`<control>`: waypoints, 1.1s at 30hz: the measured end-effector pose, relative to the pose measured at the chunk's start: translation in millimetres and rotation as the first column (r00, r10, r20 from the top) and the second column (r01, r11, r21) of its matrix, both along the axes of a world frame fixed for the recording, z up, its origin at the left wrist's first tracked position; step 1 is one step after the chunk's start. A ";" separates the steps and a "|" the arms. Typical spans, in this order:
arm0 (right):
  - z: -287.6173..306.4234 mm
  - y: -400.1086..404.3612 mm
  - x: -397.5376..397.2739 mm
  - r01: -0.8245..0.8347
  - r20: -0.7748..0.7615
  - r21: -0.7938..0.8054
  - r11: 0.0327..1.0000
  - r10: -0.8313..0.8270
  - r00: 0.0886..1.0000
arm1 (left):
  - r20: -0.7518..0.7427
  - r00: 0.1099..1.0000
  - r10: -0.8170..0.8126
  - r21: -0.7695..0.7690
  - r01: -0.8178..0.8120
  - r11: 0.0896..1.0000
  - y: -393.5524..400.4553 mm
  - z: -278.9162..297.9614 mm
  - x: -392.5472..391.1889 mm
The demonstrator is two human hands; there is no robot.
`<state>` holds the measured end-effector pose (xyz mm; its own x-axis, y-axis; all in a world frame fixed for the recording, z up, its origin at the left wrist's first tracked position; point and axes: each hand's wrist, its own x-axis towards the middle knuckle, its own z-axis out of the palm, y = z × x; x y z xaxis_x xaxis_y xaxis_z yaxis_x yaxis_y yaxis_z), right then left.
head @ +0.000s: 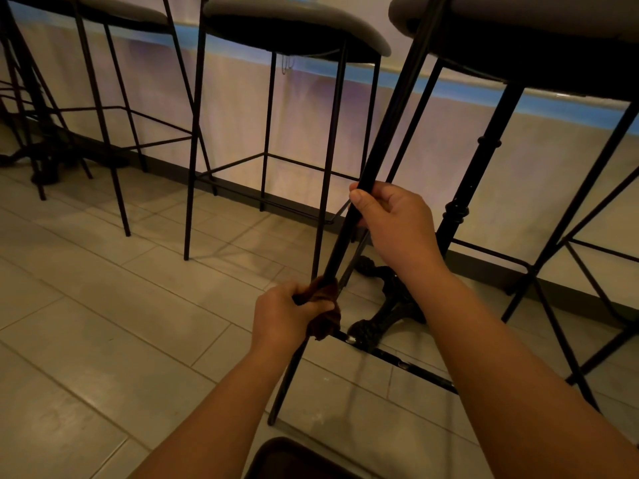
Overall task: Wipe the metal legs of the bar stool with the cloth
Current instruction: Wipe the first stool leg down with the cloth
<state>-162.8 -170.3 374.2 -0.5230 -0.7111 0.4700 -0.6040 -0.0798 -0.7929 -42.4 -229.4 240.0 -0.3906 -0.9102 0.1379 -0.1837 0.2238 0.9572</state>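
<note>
A black metal leg (390, 122) of the nearest bar stool runs slanting from the grey seat (539, 15) at the top right down to the tiled floor. My left hand (287, 316) is closed around a brown cloth (326, 316) that is wrapped about the lower part of this leg. Higher up the same leg, my right hand (394, 219) grips the bare metal, thumb on the near side. The leg's foot (275, 416) rests on the floor below my left hand.
Two more black-framed stools (294, 32) stand to the left along a pale counter wall (242, 105). An ornate black table base (390, 305) with a thick post (484, 160) sits just behind the leg. A dark object (294, 458) lies at the bottom edge.
</note>
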 end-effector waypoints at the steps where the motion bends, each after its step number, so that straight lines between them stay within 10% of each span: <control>1: 0.1 0.1 0.3 0.000 0.000 0.001 1.000 0.000 1.000 | 0.014 1.000 -0.023 0.025 0.023 0.999 -1.7 1.0 1.9; 24: 1.0 0.3 -4.2 -0.041 0.016 0.019 0.999 0.041 0.999 | -0.017 0.959 -0.282 0.050 0.282 0.958 -14.5 7.1 16.2; 33: -1.7 -1.1 -4.5 -0.057 0.029 -0.019 0.998 0.058 0.998 | -0.405 0.877 -0.258 0.228 0.371 0.900 -17.4 -22.7 5.0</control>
<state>-167.3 -171.5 372.5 -0.4955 -0.7320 0.4677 -0.5743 -0.1279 -0.8086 -37.4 -246.8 217.4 -0.6377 -0.7669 0.0728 0.2144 -0.0860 0.9730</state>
